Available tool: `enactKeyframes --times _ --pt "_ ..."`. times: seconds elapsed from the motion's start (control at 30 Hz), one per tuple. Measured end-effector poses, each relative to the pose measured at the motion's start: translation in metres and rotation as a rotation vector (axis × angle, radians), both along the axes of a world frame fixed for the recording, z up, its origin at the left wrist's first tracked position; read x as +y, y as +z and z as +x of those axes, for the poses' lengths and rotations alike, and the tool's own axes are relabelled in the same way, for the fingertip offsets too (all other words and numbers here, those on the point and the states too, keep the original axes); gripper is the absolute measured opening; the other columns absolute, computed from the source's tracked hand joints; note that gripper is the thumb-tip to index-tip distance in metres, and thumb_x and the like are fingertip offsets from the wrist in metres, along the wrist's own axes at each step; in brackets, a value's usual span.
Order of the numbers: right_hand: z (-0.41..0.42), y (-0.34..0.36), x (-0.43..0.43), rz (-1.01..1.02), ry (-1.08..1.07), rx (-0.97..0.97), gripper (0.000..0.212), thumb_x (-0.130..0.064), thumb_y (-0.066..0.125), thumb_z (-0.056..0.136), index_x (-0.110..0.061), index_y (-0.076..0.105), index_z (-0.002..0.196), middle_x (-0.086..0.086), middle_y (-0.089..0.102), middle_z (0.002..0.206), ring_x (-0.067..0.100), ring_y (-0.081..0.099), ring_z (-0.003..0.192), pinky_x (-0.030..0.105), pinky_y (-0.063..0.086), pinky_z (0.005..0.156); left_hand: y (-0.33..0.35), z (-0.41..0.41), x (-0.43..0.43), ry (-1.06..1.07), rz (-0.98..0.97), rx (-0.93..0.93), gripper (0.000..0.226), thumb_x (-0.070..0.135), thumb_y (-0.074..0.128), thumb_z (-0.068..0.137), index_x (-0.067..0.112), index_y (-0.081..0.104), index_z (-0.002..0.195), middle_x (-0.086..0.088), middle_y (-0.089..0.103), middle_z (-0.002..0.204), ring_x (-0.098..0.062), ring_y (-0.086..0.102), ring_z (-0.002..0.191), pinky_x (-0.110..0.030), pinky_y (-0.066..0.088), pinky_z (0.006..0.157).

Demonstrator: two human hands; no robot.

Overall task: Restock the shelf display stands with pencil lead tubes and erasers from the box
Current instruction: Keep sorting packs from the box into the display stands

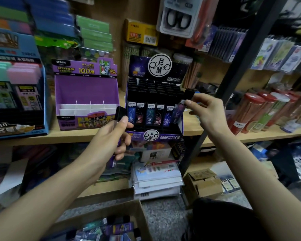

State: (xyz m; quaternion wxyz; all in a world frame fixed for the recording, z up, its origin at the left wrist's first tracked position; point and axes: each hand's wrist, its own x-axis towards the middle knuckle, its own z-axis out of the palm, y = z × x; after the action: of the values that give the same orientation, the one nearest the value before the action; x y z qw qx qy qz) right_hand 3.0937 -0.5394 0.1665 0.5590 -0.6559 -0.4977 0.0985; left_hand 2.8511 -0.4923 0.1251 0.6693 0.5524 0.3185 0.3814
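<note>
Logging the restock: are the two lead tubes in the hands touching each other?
Apart. The head view shows the left-hand tube and the right-hand tube with the display stand's front row between them.

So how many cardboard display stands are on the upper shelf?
3: blue stand at left, purple stand in the middle, dark stand at right. More may be hidden.

Purple stand (87, 87) reads "ULTRAMAN"; "100"; "0.7".
</note>
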Motion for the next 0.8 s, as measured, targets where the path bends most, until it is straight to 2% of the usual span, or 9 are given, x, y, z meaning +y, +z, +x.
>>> enactKeyframes --times 0.17,0.23,0.3,0.37,0.43,0.57,0.67,0.73,0.8 --pt "0.005 0.0 0.001 -0.061 0.04 -0.071 0.013 -0.007 0.062 0.087 -0.004 0.068 0.1 0.008 0.068 0.089 0.008 0.063 0.075 0.021 0.052 0.064 0.001 0.001 0.001 -0.004 -0.04 -0.053 0.019 0.033 0.048 0.094 0.016 0.04 0.09 0.002 0.055 0.058 -0.008 0.031 0.039 -0.019 0.028 0.034" --pt "0.007 -0.001 0.001 -0.085 0.057 -0.081 0.012 -0.006 0.062 0.087 -0.007 0.068 0.098 0.007 0.068 0.089 0.009 0.063 0.076 0.022 0.053 0.066 0.0 0.001 0.0 -0.009 -0.025 -0.054 0.018 0.032 0.046 0.095 0.016 0.042 0.09 0.003 0.059 0.061 -0.009 0.036 0.039 -0.02 0.031 0.035" --pt "0.008 -0.005 0.003 -0.132 0.054 -0.108 0.014 -0.007 0.062 0.088 -0.008 0.068 0.1 0.007 0.07 0.091 0.017 0.065 0.081 0.029 0.055 0.071 -0.003 0.002 0.001 0.011 0.029 -0.019 0.018 0.032 0.046 0.095 0.014 0.046 0.089 0.004 0.063 0.064 -0.009 0.047 0.043 -0.021 0.039 0.038" --pt "0.007 -0.009 0.006 -0.167 0.023 -0.154 0.015 -0.009 0.062 0.088 -0.007 0.069 0.101 0.007 0.07 0.09 0.026 0.066 0.086 0.037 0.056 0.075 -0.005 0.002 0.002 0.038 0.101 0.019 0.019 0.031 0.047 0.095 0.015 0.053 0.088 0.005 0.065 0.066 -0.009 0.057 0.052 -0.021 0.047 0.045" --pt "0.006 -0.011 0.008 -0.167 -0.022 -0.198 0.013 -0.011 0.063 0.088 -0.009 0.07 0.098 0.004 0.07 0.084 0.026 0.067 0.084 0.038 0.057 0.075 -0.008 0.001 0.005 0.064 0.157 0.039 0.018 0.03 0.048 0.095 0.016 0.057 0.089 0.008 0.066 0.067 -0.006 0.062 0.059 -0.02 0.051 0.051" --pt "0.004 -0.01 0.01 -0.198 -0.109 -0.317 0.016 -0.021 0.066 0.086 -0.009 0.072 0.095 0.002 0.07 0.083 0.011 0.064 0.075 0.025 0.051 0.071 -0.011 0.001 0.008 0.098 0.193 0.04 0.015 0.031 0.049 0.094 0.021 0.059 0.09 0.012 0.067 0.069 -0.002 0.063 0.064 -0.017 0.051 0.054" --pt "-0.003 -0.005 0.003 -0.224 -0.215 -0.466 0.025 -0.032 0.062 0.088 -0.011 0.07 0.098 0.0 0.068 0.087 0.012 0.061 0.082 0.026 0.047 0.074 -0.01 0.002 0.009 0.102 0.17 0.024 0.015 0.031 0.048 0.095 0.024 0.06 0.089 0.013 0.067 0.069 -0.001 0.062 0.065 -0.017 0.05 0.054" --pt "-0.015 0.0 -0.005 -0.15 -0.233 -0.504 0.027 -0.034 0.056 0.092 -0.011 0.067 0.099 0.001 0.067 0.09 0.014 0.06 0.085 0.027 0.046 0.076 -0.007 0.002 0.008 0.093 0.151 -0.002 0.014 0.031 0.049 0.094 0.024 0.06 0.09 0.013 0.067 0.069 -0.001 0.062 0.065 -0.017 0.05 0.054" --pt "-0.037 0.003 -0.014 -0.07 -0.156 -0.494 0.022 -0.031 0.054 0.093 -0.012 0.065 0.099 -0.001 0.066 0.09 0.011 0.059 0.083 0.021 0.043 0.073 -0.005 0.003 0.006 0.088 0.169 -0.009 0.013 0.032 0.05 0.093 0.023 0.06 0.091 0.014 0.067 0.069 -0.001 0.063 0.065 -0.015 0.05 0.055"
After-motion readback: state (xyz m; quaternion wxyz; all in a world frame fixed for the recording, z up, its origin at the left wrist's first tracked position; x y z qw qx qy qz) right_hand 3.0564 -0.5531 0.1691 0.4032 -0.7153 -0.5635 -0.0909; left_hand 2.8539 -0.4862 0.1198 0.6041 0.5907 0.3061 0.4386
